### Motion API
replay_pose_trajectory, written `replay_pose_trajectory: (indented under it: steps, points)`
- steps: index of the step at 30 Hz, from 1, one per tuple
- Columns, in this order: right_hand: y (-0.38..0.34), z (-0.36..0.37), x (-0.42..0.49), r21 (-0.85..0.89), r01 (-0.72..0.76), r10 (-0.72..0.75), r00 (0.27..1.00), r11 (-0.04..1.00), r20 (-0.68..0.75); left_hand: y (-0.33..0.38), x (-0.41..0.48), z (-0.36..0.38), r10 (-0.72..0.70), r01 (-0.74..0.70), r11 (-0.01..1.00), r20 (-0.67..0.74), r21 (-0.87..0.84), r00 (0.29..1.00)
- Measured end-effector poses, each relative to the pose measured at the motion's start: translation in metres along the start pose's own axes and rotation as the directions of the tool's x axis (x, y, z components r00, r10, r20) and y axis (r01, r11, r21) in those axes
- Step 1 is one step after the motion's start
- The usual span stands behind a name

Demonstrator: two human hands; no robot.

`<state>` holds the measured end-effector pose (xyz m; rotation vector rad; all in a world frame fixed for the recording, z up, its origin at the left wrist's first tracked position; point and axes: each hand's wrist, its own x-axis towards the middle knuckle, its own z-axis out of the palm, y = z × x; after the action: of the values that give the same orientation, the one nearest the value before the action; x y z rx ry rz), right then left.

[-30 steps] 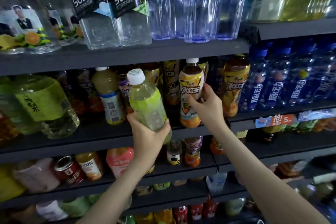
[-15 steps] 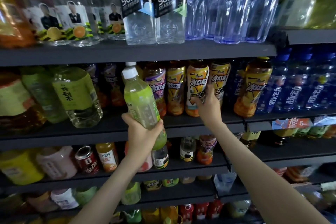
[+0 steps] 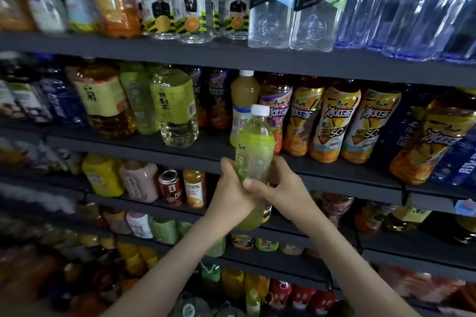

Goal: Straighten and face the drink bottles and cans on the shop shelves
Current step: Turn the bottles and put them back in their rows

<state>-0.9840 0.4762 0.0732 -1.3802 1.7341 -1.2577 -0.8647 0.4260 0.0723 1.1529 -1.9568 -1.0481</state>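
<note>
Right hand (image 3: 283, 188): withdrawn from the iced-tea bottles (image 3: 332, 123) on the shelf (image 3: 334, 168); now gripping the green bottle (image 3: 253, 152) alongside the left hand (image 3: 231, 190). Green bottle: formerly tilted left, one-handed; now near upright, held by both.

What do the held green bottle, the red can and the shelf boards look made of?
Green bottle: likely clear plastic, glossy; the drink shows through, white screw cap. Red can: probably metal; shiny silvery top rim. Shelf boards: matt dark grey, flat finish; painted metal or laminate, cannot tell which.
</note>
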Motion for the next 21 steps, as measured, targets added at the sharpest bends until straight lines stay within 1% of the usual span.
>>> replay_pose_trajectory:
  steps: [2,5,8,10,13,15,18,21]
  points:
    - [0.001,0.007,0.0,0.013,-0.042,0.042,0.999,0.999,-0.007,-0.007,-0.011,-0.005,-0.001,-0.003,0.996,0.038,0.088,0.999]
    - [0.003,0.021,-0.004,0.08,-0.063,0.056,0.995,0.995,0.077,-0.014,-0.031,-0.021,-0.016,0.016,0.986,-0.002,0.165,1.0]
    - [-0.006,0.044,-0.004,0.189,-0.067,0.035,0.985,0.98,0.168,-0.023,-0.047,-0.048,-0.07,0.076,0.988,-0.047,0.136,0.996]
    - [-0.012,0.063,0.0,0.283,-0.079,0.024,0.981,0.956,0.192,-0.035,-0.053,-0.071,-0.085,0.091,0.989,-0.05,0.113,0.995]
    - [-0.02,0.092,0.008,0.419,-0.151,0.06,0.973,0.896,0.223,-0.049,-0.056,-0.105,-0.088,0.09,0.993,-0.031,0.078,0.996]
    - [-0.027,0.11,0.013,0.453,-0.166,0.07,0.973,0.876,0.221,-0.058,-0.05,-0.123,-0.054,0.055,0.997,-0.024,0.046,0.998]
    - [-0.036,0.136,0.032,0.489,-0.158,0.09,0.983,0.858,0.16,-0.074,-0.029,-0.147,-0.007,0.008,1.0,-0.011,0.018,1.0]
    - [-0.045,0.161,0.056,0.469,-0.095,0.059,0.994,0.878,0.091,-0.095,0.002,-0.171,0.05,-0.051,0.998,0.022,0.025,0.999]
